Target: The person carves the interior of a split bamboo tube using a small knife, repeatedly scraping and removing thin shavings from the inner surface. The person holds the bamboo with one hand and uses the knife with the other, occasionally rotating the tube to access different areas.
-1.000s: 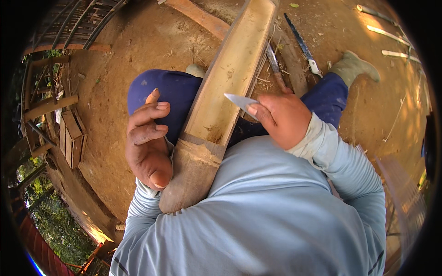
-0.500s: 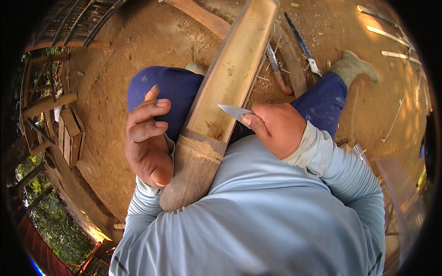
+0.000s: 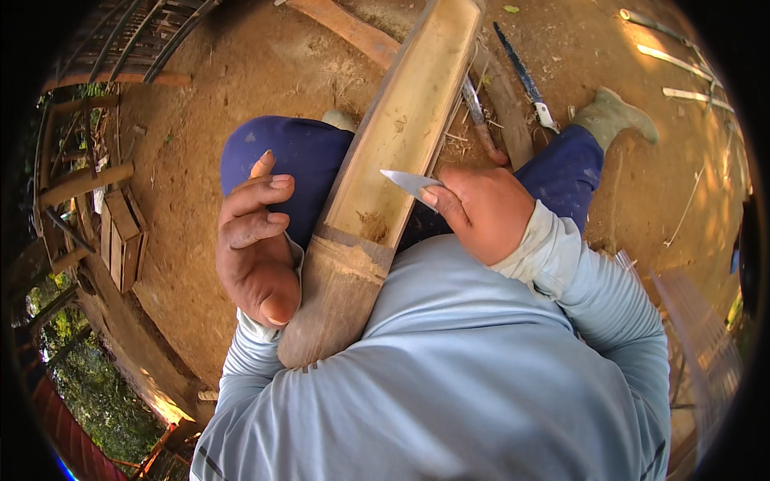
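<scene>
A split bamboo piece (image 3: 405,120), its pale hollow side facing up, slants from my belly to the top of the view between my legs. My right hand (image 3: 488,212) is closed around a knife; its handle is hidden in the fist. The short pointed blade (image 3: 407,181) lies over the bamboo's hollow and points left. Beside the bamboo's left edge, my left hand (image 3: 258,240) is held with fingers apart and curled, palm toward the bamboo, with nothing in it. A dark node band (image 3: 349,250) crosses the bamboo near its close end.
On the dirt floor ahead lie a saw (image 3: 529,80) with a white handle and a blade with a brown handle (image 3: 484,128). A wooden plank (image 3: 345,30) stretches behind the bamboo. A wooden crate (image 3: 122,240) stands at left; several poles (image 3: 682,64) lie at far right.
My right hand has tilted a little and the knife blade has turned slightly, its tip rising. The left hand and the bamboo stay practically still.
</scene>
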